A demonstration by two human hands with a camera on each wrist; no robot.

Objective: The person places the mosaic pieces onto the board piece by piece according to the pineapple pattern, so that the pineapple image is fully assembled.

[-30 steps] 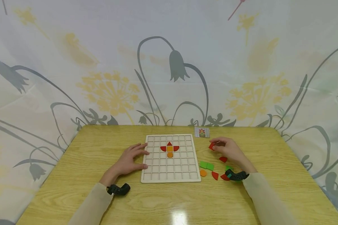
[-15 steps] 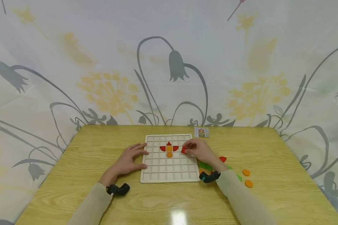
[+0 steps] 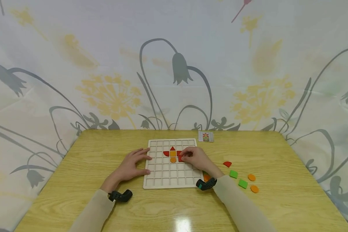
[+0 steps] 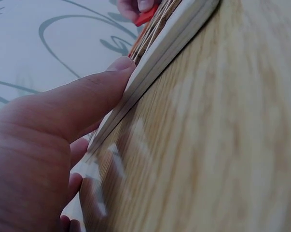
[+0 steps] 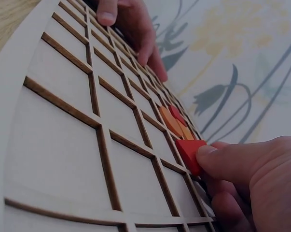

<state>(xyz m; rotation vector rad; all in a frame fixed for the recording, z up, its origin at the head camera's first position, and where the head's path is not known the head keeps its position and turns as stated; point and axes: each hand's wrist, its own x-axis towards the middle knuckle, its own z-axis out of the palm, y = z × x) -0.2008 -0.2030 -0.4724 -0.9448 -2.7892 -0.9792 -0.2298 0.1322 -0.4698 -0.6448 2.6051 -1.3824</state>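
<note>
A white grid board (image 3: 162, 180) lies on the table. On it are a red triangle (image 3: 172, 149), an orange square (image 3: 173, 153), an orange disc (image 3: 173, 159) and a red quarter-circle tile (image 3: 166, 153). My right hand (image 3: 199, 159) pinches a red tile (image 5: 189, 154) between thumb and fingers, over the cell right of the orange disc. Another red tile just behind is partly covered by the fingers. At the board's left edge rests my left hand (image 3: 132, 164), its fingers spread and the thumb (image 4: 104, 89) touching the rim.
To the right lie two green squares (image 3: 243, 184), two orange discs (image 3: 251, 177) and a red quarter-circle (image 3: 227, 164). One more orange disc (image 3: 207, 178) shows beside the right wrist's camera. Behind the board is a small pattern card (image 3: 205, 136). A printed cloth hangs beyond the table.
My right hand has carried the red tile leftward from beside the loose pieces, across the board's right side, to the cell by the orange disc. The left hand has stayed in place.
</note>
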